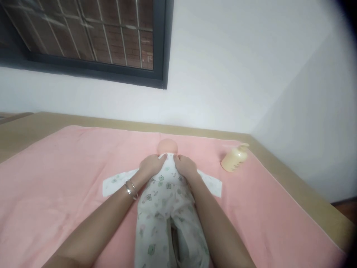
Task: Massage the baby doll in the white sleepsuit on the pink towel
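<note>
Doll (167, 146) lies lengthwise, head farthest; left hand (152, 164) and right hand (185, 165) flank its neck, each grip pinching the collar (169, 159).

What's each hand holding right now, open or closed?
Left hand: closed on the suit at its collar.
Right hand: closed on the suit's collar, other side.
</note>
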`<action>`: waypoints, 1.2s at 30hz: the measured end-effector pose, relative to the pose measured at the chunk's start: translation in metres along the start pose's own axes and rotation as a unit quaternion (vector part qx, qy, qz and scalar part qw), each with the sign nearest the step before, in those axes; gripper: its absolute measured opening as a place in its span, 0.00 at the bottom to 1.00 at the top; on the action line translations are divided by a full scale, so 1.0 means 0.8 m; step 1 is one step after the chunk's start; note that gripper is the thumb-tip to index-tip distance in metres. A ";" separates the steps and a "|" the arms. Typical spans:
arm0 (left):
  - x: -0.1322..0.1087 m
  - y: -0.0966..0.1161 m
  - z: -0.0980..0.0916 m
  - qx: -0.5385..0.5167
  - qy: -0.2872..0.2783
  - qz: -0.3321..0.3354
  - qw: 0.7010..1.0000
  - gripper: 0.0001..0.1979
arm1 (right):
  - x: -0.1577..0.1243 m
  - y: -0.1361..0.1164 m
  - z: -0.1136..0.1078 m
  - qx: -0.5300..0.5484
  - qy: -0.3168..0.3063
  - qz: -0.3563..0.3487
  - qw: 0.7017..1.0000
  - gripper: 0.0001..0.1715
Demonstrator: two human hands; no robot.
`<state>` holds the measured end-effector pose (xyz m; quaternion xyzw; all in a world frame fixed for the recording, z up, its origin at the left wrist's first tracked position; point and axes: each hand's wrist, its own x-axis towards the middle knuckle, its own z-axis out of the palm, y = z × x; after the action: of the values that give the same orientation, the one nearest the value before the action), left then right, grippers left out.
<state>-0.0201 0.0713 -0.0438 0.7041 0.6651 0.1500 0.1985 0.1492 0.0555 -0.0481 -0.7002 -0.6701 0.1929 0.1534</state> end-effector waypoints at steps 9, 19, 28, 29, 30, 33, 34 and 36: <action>0.006 -0.008 0.007 0.000 -0.003 -0.002 1.000 0.41 | 0.003 0.002 0.001 -0.002 -0.020 -0.001 1.000 0.38; 0.004 -0.004 0.004 -0.001 -0.011 -0.005 1.000 0.40 | 0.003 0.003 0.000 0.005 -0.021 0.001 1.000 0.38; 0.001 -0.001 0.003 -0.008 -0.014 -0.019 1.000 0.40 | 0.002 0.001 -0.001 0.005 -0.028 0.008 1.000 0.38; 0.001 -0.001 0.002 -0.009 -0.016 -0.021 1.000 0.40 | 0.001 0.001 -0.001 0.004 -0.028 0.008 1.000 0.38; 0.001 -0.001 0.002 -0.009 -0.017 -0.022 1.000 0.40 | 0.001 0.002 -0.001 0.004 -0.027 0.007 1.000 0.38; 0.001 -0.002 0.002 -0.011 -0.015 -0.017 1.000 0.40 | 0.002 0.003 0.001 0.007 -0.022 0.001 1.000 0.38; 0.002 -0.003 0.002 -0.015 -0.016 -0.014 1.000 0.40 | 0.002 0.004 0.001 0.009 -0.020 0.000 1.000 0.37; 0.001 -0.005 0.001 -0.028 -0.020 -0.010 0.999 0.39 | 0.003 0.006 0.002 0.012 -0.013 -0.002 1.000 0.37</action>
<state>-0.0231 0.0725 -0.0460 0.6944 0.6635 0.1529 0.2329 0.1528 0.0572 -0.0521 -0.6942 -0.6714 0.2096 0.1530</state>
